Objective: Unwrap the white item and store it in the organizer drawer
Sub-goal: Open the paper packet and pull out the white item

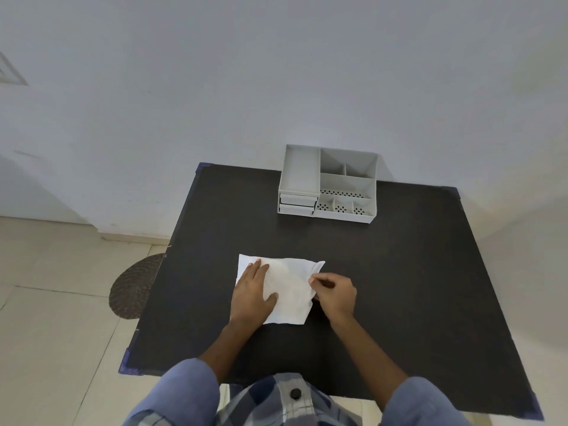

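Note:
A white cloth wrapping [290, 287] lies mostly flat on the dark table [384, 272], in the middle near me. My left hand [253, 292] presses palm-down on its left half, fingers spread. My right hand [333, 292] pinches the cloth's right edge between thumb and fingers, lifting a fold. Whatever is wrapped inside is hidden. The grey organizer [329, 182] stands at the table's far edge against the wall, with two small drawers [297, 204] at its lower left, both pushed in.
The organizer has open compartments on top and perforated trays at the front right. A round woven mat [133, 287] lies on the tiled floor left of the table. A white wall rises behind the table.

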